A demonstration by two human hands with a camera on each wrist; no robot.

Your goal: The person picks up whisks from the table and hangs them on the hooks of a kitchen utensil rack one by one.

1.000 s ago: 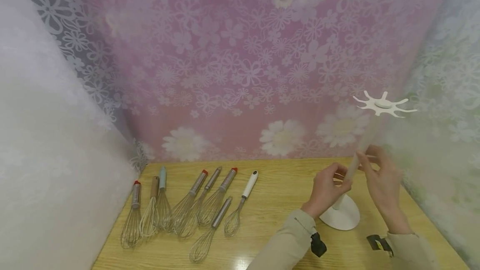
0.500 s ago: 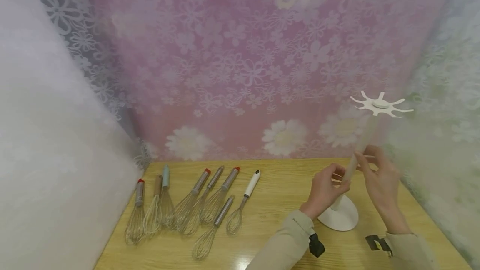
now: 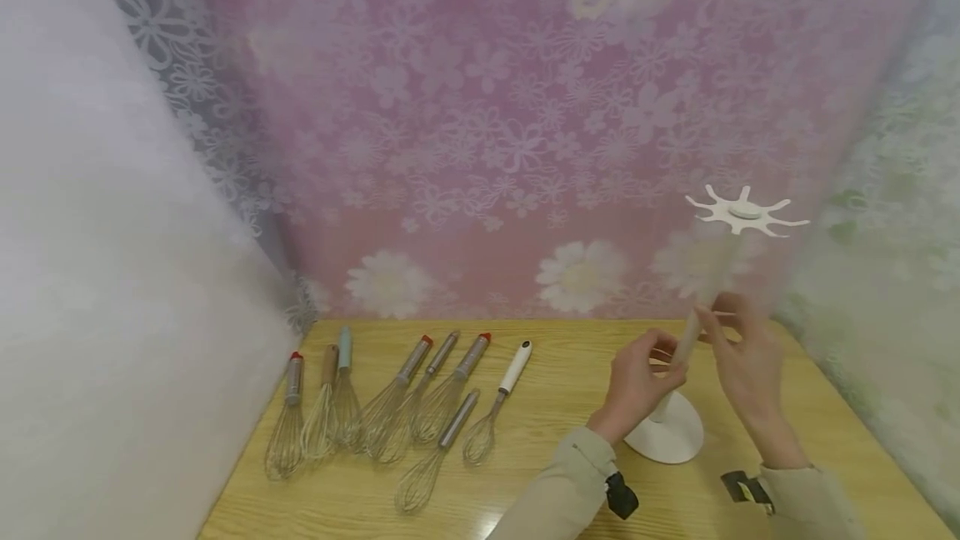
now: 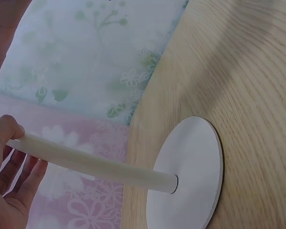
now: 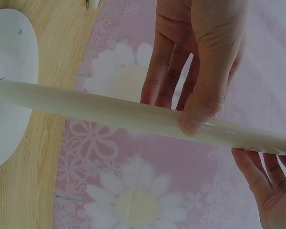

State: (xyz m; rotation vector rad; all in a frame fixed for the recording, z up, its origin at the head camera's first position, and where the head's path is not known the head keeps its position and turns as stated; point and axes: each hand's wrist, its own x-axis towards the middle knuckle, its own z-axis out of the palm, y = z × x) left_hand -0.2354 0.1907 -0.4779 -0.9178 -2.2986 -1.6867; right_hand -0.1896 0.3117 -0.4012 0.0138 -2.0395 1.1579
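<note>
A white stand has a round base (image 3: 667,444), a slim pole (image 3: 692,340) and a star-shaped top of curved hooks (image 3: 744,212). My left hand (image 3: 637,377) pinches the pole's lower half between thumb and fingers. Higher up, my right hand (image 3: 746,361) pinches the same pole from the other side. The left wrist view shows the left hand (image 4: 12,171) on the pole and the base (image 4: 190,171) flat on the wood. In the right wrist view, both the left hand (image 5: 195,62) and the right hand (image 5: 271,191) are on the pole. No hook carries anything.
Several whisks lie on the wooden table (image 3: 570,407) to the left, including a white-handled whisk (image 3: 516,367), a blue-handled whisk (image 3: 345,348) and a red-tipped whisk (image 3: 296,377). Flowered cloth walls (image 3: 525,132) enclose the back and both sides.
The stand has shifted left across the table towards the whisks, with both hands keeping their hold on the pole. The head view has also turned slightly, so the whisks appear further right.
</note>
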